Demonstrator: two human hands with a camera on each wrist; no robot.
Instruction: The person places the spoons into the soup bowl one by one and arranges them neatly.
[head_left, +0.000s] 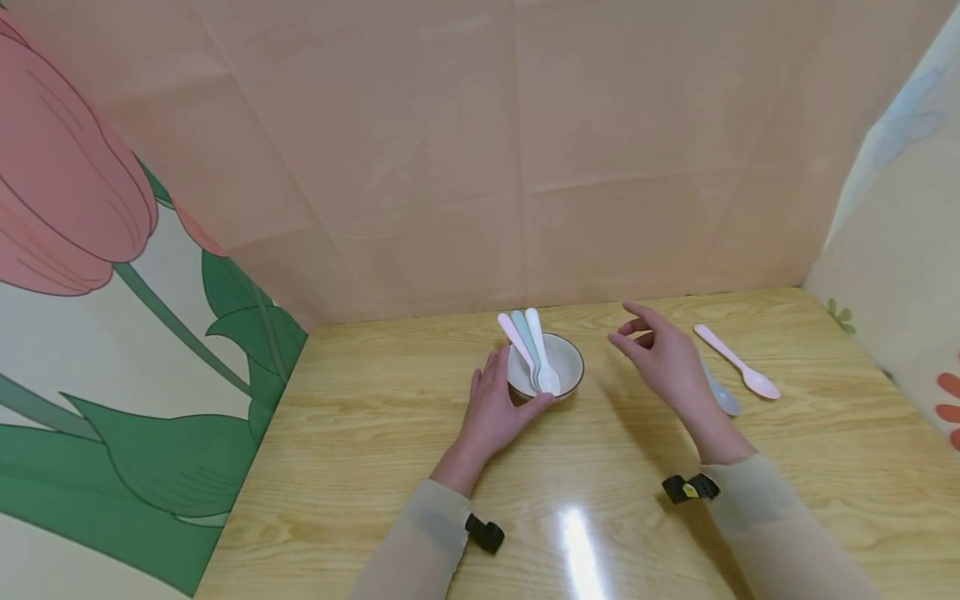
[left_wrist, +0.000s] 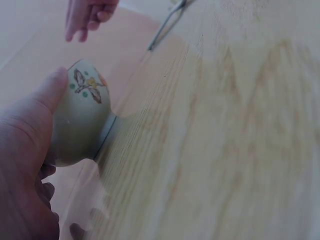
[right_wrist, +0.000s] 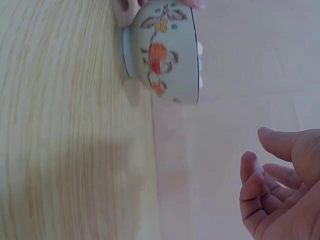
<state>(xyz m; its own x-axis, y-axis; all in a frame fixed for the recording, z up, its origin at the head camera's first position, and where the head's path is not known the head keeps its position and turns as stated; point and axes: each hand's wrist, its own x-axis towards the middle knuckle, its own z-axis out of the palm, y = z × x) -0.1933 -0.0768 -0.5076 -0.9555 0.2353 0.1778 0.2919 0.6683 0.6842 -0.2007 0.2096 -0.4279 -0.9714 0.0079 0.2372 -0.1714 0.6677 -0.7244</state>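
Note:
My left hand holds a small bowl from its left and near side, the thumb along the near rim. In the right wrist view the bowl's outer wall shows a painted fruit and leaf pattern. Three spoons lean in the bowl, handles up over the far rim: a pink spoon, a pale blue-green spoon and a white spoon. Raised right of the bowl, my right hand has its fingers loosely bent, with nothing between thumb and fingertips.
On the wooden table, a pink spoon lies right of my right hand. A grey-blue spoon lies beside it, its handle partly hidden by that hand. A peach cloth hangs behind the table; a tulip-print panel stands left.

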